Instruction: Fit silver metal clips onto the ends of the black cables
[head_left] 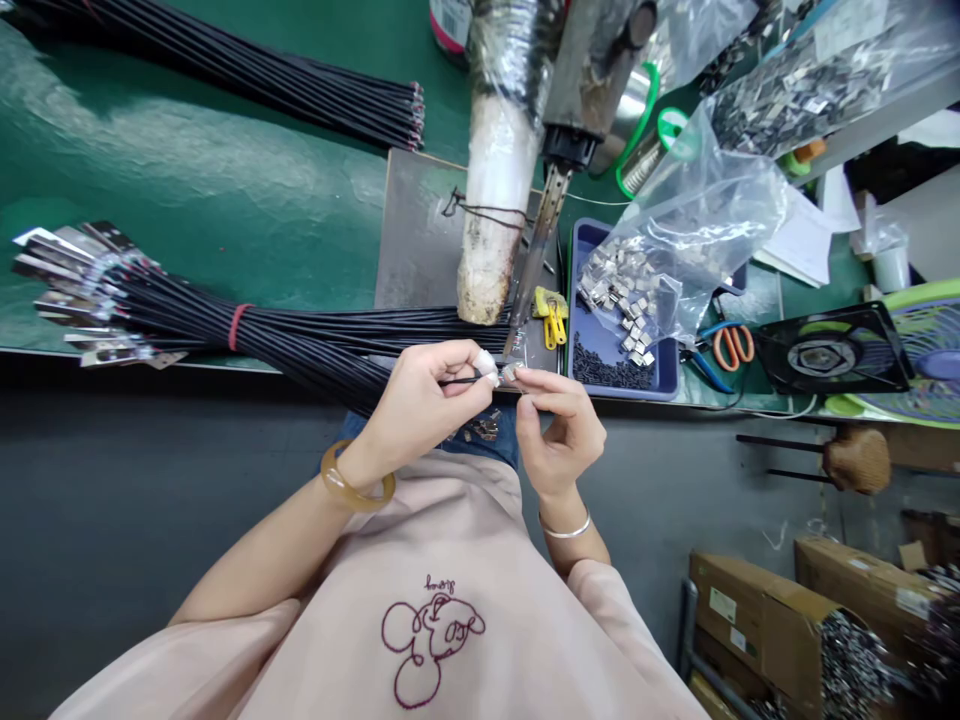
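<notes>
My left hand (pixel 427 400) pinches a thin black cable (pixel 460 380) near its end, white wrapping on a fingertip. My right hand (pixel 561 430) has thumb and fingers closed on a small silver metal piece (pixel 512 373) at that cable end. Just above the fingertips hangs the metal shaft of a soldering iron (pixel 549 220), pointing down. Behind my left hand lies a bundle of black cables (pixel 307 335), tied with a red band (pixel 238 327), with flat metal connectors (pixel 90 290) at its left end. Whether the iron touches the piece, I cannot tell.
A blue tray (pixel 667 385) holds small metal shells (pixel 626 290) and black bits. A yellow clip (pixel 553 322), pliers (pixel 709 368), solder spools (pixel 649 155) and a fan (pixel 832 350) lie to the right. A wrapped white duct (pixel 491 200) hangs overhead. More cables (pixel 300 85) lie behind.
</notes>
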